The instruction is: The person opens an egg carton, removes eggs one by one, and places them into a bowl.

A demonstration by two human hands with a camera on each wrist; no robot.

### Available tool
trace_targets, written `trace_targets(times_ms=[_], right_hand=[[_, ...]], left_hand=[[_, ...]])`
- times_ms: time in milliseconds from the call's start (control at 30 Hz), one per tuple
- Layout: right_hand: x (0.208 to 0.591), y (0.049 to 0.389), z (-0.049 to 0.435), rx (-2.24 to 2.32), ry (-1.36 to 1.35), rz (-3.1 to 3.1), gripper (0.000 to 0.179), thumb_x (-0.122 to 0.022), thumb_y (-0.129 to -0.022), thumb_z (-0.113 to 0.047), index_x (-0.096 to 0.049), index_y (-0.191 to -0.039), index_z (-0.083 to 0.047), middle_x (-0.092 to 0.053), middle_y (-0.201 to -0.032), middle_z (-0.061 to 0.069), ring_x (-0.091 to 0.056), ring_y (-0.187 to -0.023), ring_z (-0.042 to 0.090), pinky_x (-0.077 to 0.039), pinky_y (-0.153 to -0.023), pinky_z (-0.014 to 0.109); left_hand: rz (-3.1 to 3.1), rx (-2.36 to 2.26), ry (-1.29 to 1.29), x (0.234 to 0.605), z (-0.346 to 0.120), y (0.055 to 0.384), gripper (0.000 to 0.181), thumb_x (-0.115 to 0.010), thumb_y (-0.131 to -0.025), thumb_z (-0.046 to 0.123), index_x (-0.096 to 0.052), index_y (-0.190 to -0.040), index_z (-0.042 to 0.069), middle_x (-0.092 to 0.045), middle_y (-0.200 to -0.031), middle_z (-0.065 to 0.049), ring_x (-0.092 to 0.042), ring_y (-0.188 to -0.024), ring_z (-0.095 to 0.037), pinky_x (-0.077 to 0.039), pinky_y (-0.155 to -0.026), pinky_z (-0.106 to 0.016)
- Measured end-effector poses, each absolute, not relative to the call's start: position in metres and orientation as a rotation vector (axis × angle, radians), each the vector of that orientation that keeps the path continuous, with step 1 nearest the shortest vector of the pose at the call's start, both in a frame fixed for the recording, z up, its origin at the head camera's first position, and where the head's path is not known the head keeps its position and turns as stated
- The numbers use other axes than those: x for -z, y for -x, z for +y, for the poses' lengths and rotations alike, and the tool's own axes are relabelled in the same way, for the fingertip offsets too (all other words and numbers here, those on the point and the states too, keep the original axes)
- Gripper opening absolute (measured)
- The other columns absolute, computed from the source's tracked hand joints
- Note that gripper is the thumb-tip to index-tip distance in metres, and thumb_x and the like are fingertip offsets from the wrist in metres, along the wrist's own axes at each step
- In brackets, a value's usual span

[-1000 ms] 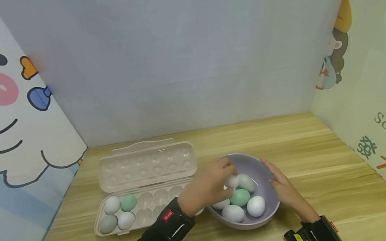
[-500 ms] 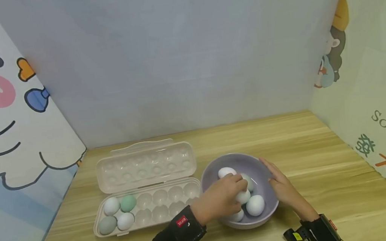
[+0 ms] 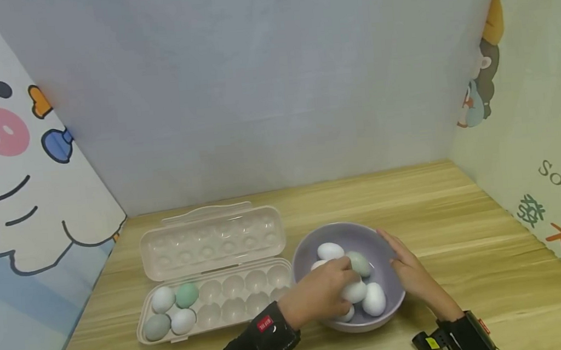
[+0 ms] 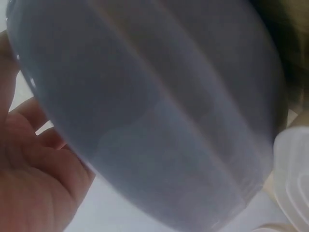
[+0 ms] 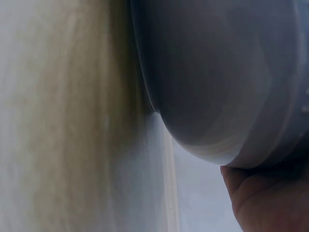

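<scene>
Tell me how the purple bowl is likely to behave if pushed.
The purple bowl is probably stiff: its rim shows a clean round curve. Its smooth, shiny side may feel slippery. The rounded eggs lying loose inside could roll and knock together if it jerks.

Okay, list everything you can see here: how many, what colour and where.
Table: one, yellowish wood grain, underneath.
Egg carton: one, pale beige, open, on the left.
Carton eggs: four (two white, one green, one grey-green), left end.
Bowl: one, greyish purple, right of the carton.
Held white egg: one, white, in the bowl.
Other bowl eggs: five visible (four white, one pale green); more may be hidden.
Back panel: one, grey, behind.
Side panels: two, pale with coloured prints, left and right.
Wristbands: two, black, one per wrist.
Left hand: one, gripping that egg.
Right hand: one, touching the bowl's rim.
</scene>
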State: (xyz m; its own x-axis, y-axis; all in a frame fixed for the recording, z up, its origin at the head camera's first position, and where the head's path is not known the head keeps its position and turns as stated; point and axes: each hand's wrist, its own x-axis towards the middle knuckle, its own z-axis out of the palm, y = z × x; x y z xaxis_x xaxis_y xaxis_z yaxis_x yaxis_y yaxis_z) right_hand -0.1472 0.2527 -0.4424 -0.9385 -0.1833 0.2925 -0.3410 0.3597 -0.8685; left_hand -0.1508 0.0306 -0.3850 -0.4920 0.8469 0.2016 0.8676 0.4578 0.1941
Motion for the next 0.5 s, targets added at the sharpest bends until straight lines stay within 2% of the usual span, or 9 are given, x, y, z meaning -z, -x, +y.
trace_targets(times_ms=[233,500], right_hand=[[0.4418,0.1465,0.2526,-1.643,-0.490,-2.452,0.062,-0.030,-0.079,0.014,-0.024,-0.138,-0.005,-0.022,-0.140,0.025,-0.017,-0.128,0.042,-0.014,-0.101,0.062],[0.4411,0.1478,0.2529,-1.653,-0.493,-2.459,0.062,-0.030,-0.079,0.014,-0.023,-0.138,-0.004,-0.020,-0.140,0.027,-0.016,-0.128,0.044,-0.015,-0.100,0.063]], left_hand=[[-2.659,0.376,1.509,0.3855,0.0327,0.1490,0.034,-0.073,-0.060,0.013,-0.059,-0.091,0.014,-0.042,-0.085,0.007,-0.042,-0.071,-0.001,-0.036,-0.062,-0.009],[-2.627,0.111,1.436,0.3900,0.0366,0.1468,0.029,-0.070,-0.067,0.009,-0.061,-0.094,0.016,-0.046,-0.086,0.007,-0.047,-0.071,-0.003,-0.040,-0.057,-0.014]])
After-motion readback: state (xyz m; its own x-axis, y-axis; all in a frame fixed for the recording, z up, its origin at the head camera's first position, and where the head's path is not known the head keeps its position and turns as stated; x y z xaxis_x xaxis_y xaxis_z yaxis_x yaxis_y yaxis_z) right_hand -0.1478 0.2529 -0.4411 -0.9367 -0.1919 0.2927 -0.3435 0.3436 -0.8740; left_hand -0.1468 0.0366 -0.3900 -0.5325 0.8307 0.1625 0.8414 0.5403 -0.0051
